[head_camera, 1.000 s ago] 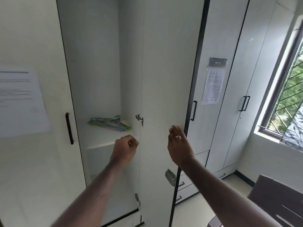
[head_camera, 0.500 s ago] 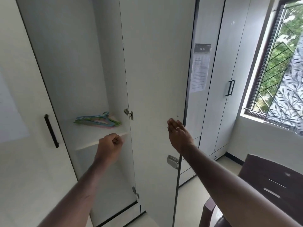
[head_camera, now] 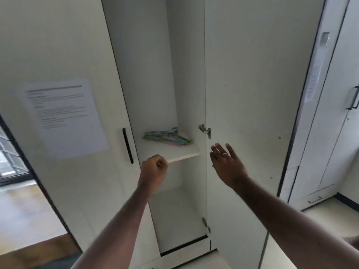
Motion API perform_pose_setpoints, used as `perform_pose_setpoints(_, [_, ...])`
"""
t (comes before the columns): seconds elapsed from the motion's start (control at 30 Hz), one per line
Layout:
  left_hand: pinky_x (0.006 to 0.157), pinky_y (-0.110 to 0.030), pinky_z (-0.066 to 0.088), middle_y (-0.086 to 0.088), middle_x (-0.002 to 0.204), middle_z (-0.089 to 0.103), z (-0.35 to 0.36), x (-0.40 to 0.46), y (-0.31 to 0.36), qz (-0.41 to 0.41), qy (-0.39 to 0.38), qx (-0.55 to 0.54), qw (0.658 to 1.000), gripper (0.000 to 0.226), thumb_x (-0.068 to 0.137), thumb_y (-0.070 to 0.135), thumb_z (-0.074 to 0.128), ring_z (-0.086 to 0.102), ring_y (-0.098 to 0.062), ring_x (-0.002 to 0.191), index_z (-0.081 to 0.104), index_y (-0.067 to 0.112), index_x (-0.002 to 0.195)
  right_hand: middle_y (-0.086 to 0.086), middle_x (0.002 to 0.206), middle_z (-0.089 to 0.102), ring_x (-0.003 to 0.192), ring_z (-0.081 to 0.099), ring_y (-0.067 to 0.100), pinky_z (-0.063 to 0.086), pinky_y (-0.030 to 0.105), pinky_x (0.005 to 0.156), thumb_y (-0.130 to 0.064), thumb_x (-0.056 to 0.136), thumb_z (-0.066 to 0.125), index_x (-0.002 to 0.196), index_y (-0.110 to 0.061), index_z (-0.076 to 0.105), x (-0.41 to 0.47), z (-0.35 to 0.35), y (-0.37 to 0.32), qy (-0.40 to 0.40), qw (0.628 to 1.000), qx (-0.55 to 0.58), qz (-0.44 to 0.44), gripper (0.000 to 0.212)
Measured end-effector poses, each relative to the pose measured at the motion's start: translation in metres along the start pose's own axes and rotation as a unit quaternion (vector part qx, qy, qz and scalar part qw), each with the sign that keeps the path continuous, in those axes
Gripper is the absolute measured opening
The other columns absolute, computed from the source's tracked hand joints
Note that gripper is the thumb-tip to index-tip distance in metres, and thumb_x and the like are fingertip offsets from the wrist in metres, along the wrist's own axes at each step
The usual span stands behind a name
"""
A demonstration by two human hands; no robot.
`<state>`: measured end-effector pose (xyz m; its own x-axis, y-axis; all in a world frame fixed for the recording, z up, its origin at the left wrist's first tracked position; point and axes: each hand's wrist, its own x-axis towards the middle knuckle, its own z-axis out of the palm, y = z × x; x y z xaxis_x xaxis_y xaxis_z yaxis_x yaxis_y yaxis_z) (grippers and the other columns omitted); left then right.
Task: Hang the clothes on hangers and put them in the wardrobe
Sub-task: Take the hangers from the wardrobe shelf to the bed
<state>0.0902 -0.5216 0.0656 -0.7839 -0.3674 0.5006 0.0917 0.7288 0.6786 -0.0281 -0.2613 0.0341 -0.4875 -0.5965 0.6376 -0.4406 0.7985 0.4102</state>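
Hangers (head_camera: 167,137) in a small pile on the shelf (head_camera: 182,157) inside the open wardrobe (head_camera: 147,74), blue, green and pink. Left hand (head_camera: 153,171) curled into a fist, holding nothing, just in front of the shelf edge. Right hand (head_camera: 226,162) flat with fingers spread, near the open door (head_camera: 252,84).

Since a second ago we turn our head left, so the open wardrobe (head_camera: 153,74) now sits in the middle of our view and the window on the right drops out, while a doorway (head_camera: 17,152) comes in at the left edge. Our left hand (head_camera: 153,169), fisted, rises to the front edge of the shelf (head_camera: 184,156). Our right hand (head_camera: 227,164) spreads its fingers (head_camera: 231,150) wider before the open door (head_camera: 252,94)
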Motion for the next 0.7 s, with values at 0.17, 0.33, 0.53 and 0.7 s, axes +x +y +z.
perform_pose_setpoints(0.17, [0.068,-0.035,0.053,-0.001,0.073,0.066,-0.037,0.035,-0.043,0.007,-0.008,0.093,0.996,0.01,0.081,0.022,0.057,0.064,-0.025,0.071,0.061,0.013,0.078,0.018,0.12,0.069,0.114,0.067,0.033,0.045,0.057,0.106,-0.009,0.087,0.04,0.105,-0.002,0.073,0.082,0.021,-0.059,-0.004,0.997,0.066,-0.038,0.038])
perform_pose_setpoints(0.33, [0.09,-0.037,0.049,-0.005,0.111,0.065,-0.056,0.07,-0.063,0.071,-0.084,0.294,0.949,0.026,0.088,0.017,0.065,0.062,-0.028,0.102,0.065,0.011,0.114,0.017,0.118,0.071,0.11,0.069,0.032,0.048,0.059,0.102,-0.016,0.068,0.085,0.1,-0.005,0.076,0.148,0.044,-0.098,-0.055,0.989,0.124,-0.059,0.035])
perform_pose_setpoints(0.53, [0.091,-0.039,0.052,-0.011,0.109,0.066,-0.055,0.133,-0.079,0.194,-0.039,0.484,0.852,0.043,0.068,0.013,0.08,0.062,-0.029,0.106,0.067,0.007,0.108,0.014,0.118,0.072,0.11,0.07,0.03,0.046,0.061,0.101,-0.019,0.066,0.088,0.101,-0.007,0.077,0.205,0.079,-0.119,-0.074,0.976,0.182,-0.09,0.038])
perform_pose_setpoints(0.7, [0.093,-0.045,0.051,-0.01,0.094,0.063,-0.059,0.144,-0.096,0.251,-0.032,0.634,0.731,0.023,0.074,0.001,0.051,0.061,-0.032,0.099,0.068,0.009,0.088,0.014,0.117,0.072,0.108,0.07,0.031,0.046,0.061,0.099,-0.022,0.063,0.091,0.096,-0.01,0.078,0.228,0.106,-0.124,-0.1,0.968,0.202,-0.107,0.037])
